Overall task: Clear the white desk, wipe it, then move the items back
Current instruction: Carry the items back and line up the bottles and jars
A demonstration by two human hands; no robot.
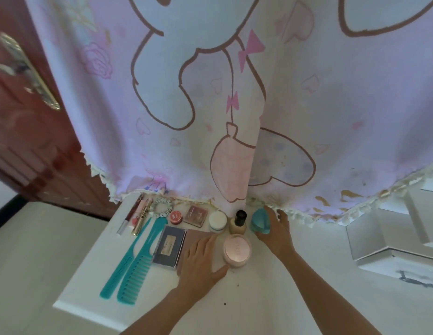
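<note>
The right hand is curling round the teal egg-shaped plastic case at the back of the white bench — a straight lift should spare the black-capped bottle; the left hand is resting spread beside the round pink jar.

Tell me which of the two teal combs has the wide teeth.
The inner comb, next to the dark case; the outer comb has fine teeth.
</note>
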